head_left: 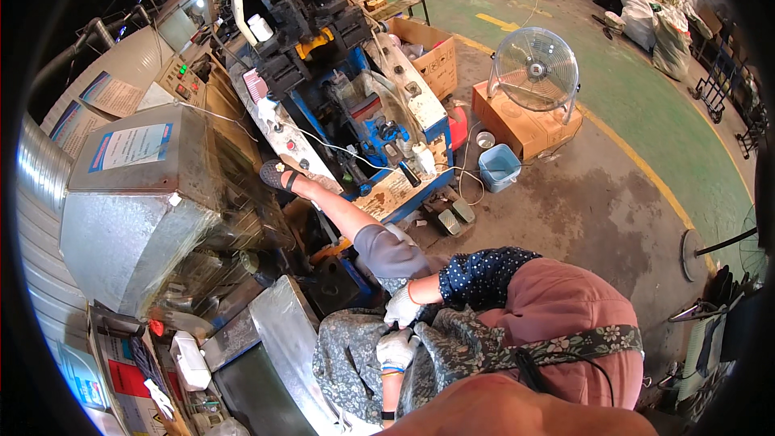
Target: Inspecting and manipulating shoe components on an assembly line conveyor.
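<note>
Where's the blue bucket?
Head view, upper half, right of centre: the bucket stands on the floor by the near left side of the box under the large fan.

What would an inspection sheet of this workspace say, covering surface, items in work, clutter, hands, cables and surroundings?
Surface: machine ledge scuffed and stained.
Items in work: dark floral fabric, bunched around the hands.
Clutter: blue bucket on the floor; white container at lower left.
Hands: right hand and left hand, both white-gloved, close together at the fabric; exact finger grip unclear.
Cables: white cable draped across the blue machine; no damage can be made out.
Surroundings: silver fan on a cardboard box; dark patches on the floor, possibly damp.
</note>
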`<move>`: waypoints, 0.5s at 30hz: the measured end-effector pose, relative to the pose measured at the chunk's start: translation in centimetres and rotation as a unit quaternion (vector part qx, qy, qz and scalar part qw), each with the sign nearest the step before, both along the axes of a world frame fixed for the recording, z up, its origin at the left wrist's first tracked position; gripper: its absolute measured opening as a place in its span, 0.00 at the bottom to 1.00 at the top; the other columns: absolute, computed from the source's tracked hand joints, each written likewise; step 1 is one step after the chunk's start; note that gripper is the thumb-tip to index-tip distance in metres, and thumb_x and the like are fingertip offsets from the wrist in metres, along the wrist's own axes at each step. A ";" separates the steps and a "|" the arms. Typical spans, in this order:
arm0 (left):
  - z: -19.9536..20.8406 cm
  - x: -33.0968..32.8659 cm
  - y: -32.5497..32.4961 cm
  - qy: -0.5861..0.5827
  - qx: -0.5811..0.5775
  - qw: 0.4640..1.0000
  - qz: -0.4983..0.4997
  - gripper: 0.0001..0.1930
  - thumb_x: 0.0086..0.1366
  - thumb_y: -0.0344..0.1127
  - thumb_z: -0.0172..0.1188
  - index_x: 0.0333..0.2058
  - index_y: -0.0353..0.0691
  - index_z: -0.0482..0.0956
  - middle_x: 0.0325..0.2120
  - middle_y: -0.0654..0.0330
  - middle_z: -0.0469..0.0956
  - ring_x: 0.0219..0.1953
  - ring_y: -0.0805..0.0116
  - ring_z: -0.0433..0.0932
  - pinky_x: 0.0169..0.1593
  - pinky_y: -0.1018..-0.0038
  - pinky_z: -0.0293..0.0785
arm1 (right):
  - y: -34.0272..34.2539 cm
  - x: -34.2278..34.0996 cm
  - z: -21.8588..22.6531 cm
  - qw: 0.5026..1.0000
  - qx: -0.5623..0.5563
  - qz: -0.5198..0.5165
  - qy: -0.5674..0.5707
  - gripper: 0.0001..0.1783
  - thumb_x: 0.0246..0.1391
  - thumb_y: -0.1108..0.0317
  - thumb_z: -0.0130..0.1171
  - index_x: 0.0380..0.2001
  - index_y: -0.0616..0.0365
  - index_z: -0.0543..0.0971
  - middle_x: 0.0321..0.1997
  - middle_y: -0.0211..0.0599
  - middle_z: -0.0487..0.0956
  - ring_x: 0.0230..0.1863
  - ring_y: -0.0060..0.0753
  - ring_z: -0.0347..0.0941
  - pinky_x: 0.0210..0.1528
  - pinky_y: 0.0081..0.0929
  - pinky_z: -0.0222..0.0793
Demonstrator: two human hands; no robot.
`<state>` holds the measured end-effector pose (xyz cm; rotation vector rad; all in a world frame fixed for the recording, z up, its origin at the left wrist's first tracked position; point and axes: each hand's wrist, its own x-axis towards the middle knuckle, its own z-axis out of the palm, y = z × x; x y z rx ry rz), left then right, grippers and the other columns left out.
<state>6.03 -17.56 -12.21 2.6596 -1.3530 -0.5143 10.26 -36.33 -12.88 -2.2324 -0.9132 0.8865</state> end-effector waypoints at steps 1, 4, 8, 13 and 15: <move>0.0 0.0 0.0 -0.008 -0.010 1.000 -0.004 0.16 0.58 0.52 0.58 0.30 0.46 0.81 0.27 0.51 0.81 0.32 0.51 0.80 0.40 0.56 0.74 | 0.0 0.0 0.0 1.000 0.006 0.005 -0.011 0.28 0.54 0.56 0.60 0.56 0.56 0.74 0.49 0.52 0.79 0.52 0.55 0.74 0.53 0.46 0.68; 0.1 0.0 0.0 -0.015 -0.015 1.000 -0.005 0.16 0.58 0.52 0.58 0.30 0.46 0.81 0.27 0.51 0.81 0.32 0.50 0.80 0.41 0.56 0.74 | 0.0 0.1 -0.1 1.000 0.011 0.008 -0.019 0.28 0.54 0.55 0.59 0.56 0.56 0.74 0.47 0.53 0.80 0.50 0.57 0.75 0.52 0.48 0.69; 0.1 0.0 0.0 -0.014 -0.016 1.000 -0.006 0.16 0.58 0.52 0.57 0.30 0.45 0.81 0.27 0.50 0.81 0.33 0.50 0.80 0.41 0.55 0.74 | 0.0 0.1 -0.2 1.000 0.011 0.012 -0.023 0.28 0.54 0.55 0.59 0.56 0.56 0.74 0.48 0.54 0.80 0.50 0.57 0.75 0.52 0.48 0.69; 0.1 0.0 0.0 -0.008 -0.005 1.000 -0.003 0.16 0.58 0.53 0.58 0.30 0.46 0.81 0.27 0.51 0.81 0.33 0.51 0.80 0.41 0.55 0.74 | 0.0 0.1 -0.1 1.000 -0.002 0.000 0.000 0.28 0.53 0.56 0.61 0.56 0.56 0.74 0.51 0.51 0.79 0.53 0.54 0.74 0.54 0.46 0.68; 0.2 0.0 -0.1 -0.007 0.000 1.000 -0.001 0.16 0.58 0.53 0.58 0.30 0.46 0.81 0.27 0.51 0.81 0.33 0.51 0.81 0.40 0.55 0.75 | 0.0 0.0 0.1 1.000 0.001 -0.001 0.001 0.28 0.53 0.56 0.61 0.56 0.56 0.74 0.51 0.51 0.79 0.53 0.54 0.74 0.54 0.46 0.68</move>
